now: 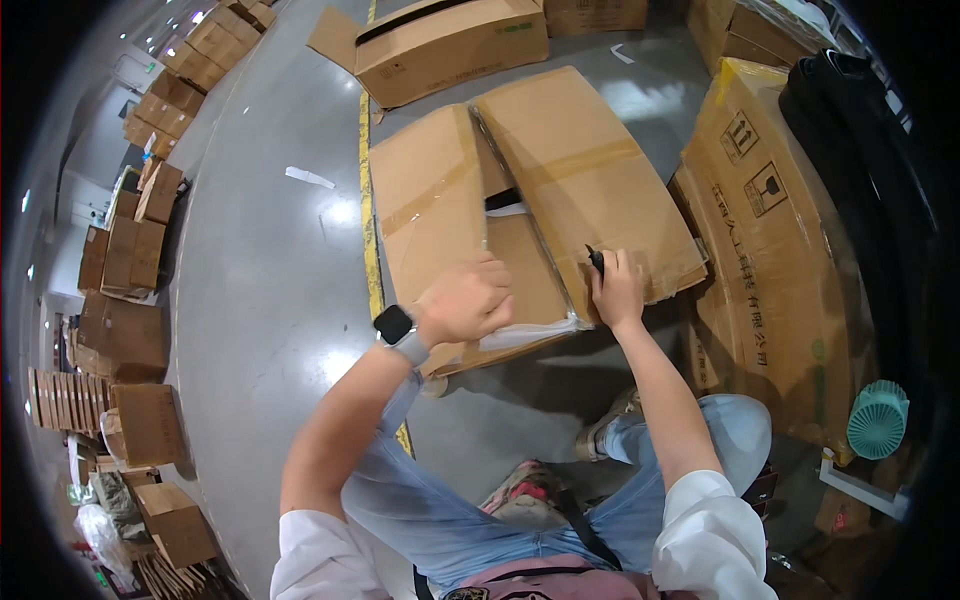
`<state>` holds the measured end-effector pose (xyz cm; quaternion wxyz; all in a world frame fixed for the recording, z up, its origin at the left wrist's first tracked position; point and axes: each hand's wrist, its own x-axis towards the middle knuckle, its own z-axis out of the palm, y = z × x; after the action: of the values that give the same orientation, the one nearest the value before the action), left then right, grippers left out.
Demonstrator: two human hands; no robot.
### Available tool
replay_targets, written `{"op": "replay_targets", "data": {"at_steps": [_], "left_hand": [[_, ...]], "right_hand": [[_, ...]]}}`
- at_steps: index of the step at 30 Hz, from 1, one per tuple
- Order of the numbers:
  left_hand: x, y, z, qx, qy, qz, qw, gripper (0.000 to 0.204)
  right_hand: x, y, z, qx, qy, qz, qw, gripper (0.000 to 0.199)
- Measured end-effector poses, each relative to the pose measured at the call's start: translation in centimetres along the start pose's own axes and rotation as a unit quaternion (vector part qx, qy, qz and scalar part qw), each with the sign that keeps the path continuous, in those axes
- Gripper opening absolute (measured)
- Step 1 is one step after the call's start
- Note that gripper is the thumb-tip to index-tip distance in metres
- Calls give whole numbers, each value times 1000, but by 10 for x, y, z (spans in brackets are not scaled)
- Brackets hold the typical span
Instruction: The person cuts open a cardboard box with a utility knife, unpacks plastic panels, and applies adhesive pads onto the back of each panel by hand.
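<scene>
A large brown carton (590, 160) lies on the floor in front of me, with a gap between its two taped top flaps. Through the gap I see cardboard and something black inside. My left hand (472, 298), with a watch (395, 325) at its wrist, is closed at the near end of the left flap (425, 200). Its fingers curl over the flap's inner edge. My right hand (618, 290) grips a black box cutter (596, 260) above the near part of the right flap, its tip pointing away from me. Loose clear tape (535, 332) hangs along the near edge.
A tall taped carton (760, 240) stands close on the right, beside black cases (850, 150) and a green fan (878, 420). Another carton (450, 55) with a raised flap sits beyond. A yellow floor line (370, 230) passes left; stacked boxes (130, 250) line the far left.
</scene>
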<state>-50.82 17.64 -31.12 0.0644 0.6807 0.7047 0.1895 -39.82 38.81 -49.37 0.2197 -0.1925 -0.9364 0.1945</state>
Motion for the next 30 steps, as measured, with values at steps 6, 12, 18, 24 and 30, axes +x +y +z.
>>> {"op": "replay_targets", "data": {"at_steps": [6,12,18,24,30], "left_hand": [[-197,34,-113,74,-105,-245,961,26],[-303,-13,3,-343,-124,-629,686,83],[-274,-47,133,-319,-26,-599,734,90],[-145,-7,185,73,121,-747,650,108],[-168,-30,177,-48,220,-704,673,103]], "right_hand": [[7,-12,-13,-67,-1,10,998,24],[30,-7,0,-84,-48,29,995,27],[77,28,-24,-88,-39,212,972,33],[73,96,-43,-180,-109,265,941,44],[76,76,-37,-146,-104,364,914,43]]}}
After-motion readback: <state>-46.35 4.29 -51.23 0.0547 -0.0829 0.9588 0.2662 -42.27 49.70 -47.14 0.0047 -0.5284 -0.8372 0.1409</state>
